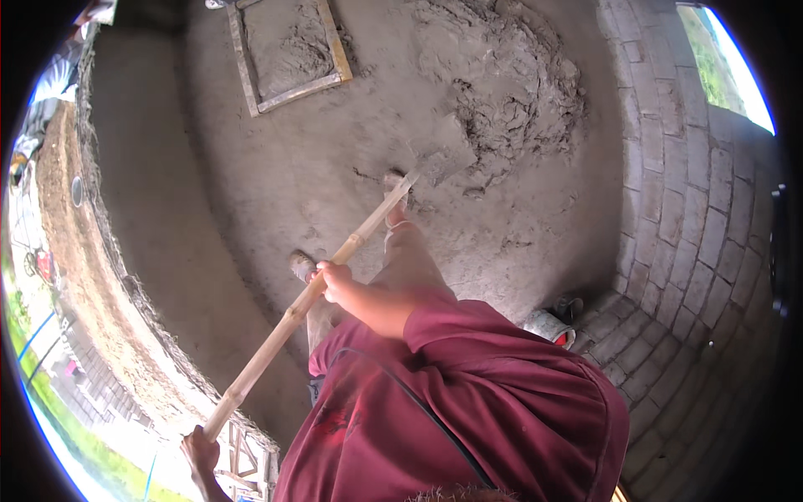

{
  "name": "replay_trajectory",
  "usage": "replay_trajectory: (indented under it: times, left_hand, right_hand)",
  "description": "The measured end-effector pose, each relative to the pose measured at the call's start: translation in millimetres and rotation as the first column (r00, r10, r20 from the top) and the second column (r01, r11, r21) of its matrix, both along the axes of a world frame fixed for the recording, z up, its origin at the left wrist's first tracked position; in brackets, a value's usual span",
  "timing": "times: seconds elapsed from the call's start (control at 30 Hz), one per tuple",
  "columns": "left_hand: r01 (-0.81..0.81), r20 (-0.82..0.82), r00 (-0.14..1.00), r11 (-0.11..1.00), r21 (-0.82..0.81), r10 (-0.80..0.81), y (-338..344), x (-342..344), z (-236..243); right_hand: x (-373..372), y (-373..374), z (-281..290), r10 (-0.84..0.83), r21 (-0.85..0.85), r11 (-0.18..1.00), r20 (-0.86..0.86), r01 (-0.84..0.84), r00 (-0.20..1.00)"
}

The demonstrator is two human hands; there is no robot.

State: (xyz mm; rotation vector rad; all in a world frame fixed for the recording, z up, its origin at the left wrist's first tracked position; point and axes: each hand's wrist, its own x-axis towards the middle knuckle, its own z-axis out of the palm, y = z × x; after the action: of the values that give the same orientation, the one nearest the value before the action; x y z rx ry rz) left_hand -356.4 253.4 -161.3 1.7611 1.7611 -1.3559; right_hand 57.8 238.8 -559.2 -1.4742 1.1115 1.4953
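Note:
A shovel with a long bamboo handle [288,321] slants from the lower left up to the middle of the view. Its grey blade [437,164] rests at the edge of a heap of wet mortar [523,96], and its outline blends with the mortar. Near the handle's rear end, my left hand [200,452] is closed round the bamboo. Farther along, about mid-handle, my right hand [333,280] grips it with bent fingers. My feet stand on the mortar-smeared floor, close to the shaft.
A rectangular wooden frame [303,97] with some mortar inside lies at the far left. On the right rises a block wall [677,192] with an opening. A bucket [548,326] stands beside me at the wall's foot. Along the left runs a raised edge [138,293], with bright ground outside.

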Motion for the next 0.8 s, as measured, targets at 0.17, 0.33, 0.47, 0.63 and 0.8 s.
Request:
replay_trajectory:
  times: [0.17,0.33,0.47,0.63,0.8]
  left_hand:
    - [-0.072,0.010,0.997,0.976,-0.206,0.076,13.1,192.4,-74.7]
    - [0.014,0.131,0.991,0.955,-0.295,0.026,17.6,347.3,-144.4]
    - [-0.058,0.164,0.979,0.939,-0.338,0.119,15.3,389.3,-143.5]
    - [-0.063,0.189,0.973,0.946,-0.318,0.129,2.9,368.3,-185.1]
    - [-0.111,0.136,0.976,0.926,-0.361,0.170,-0.1,288.1,-196.4]
  right_hand:
    - [182.5,-12.7,-81.1,0.031,0.043,0.998,0.220,-0.042,0.975]
    - [373.7,-5.3,-118.6,-0.132,0.155,0.984,0.301,0.088,0.944]
    - [406.1,-7.7,-115.2,-0.408,0.204,0.905,0.174,0.373,0.896]
    - [390.1,-19.7,-139.8,-0.188,0.062,0.982,0.162,0.180,0.969]
    - [307.5,-28.4,-133.0,-0.141,-0.021,0.989,0.179,0.147,0.974]
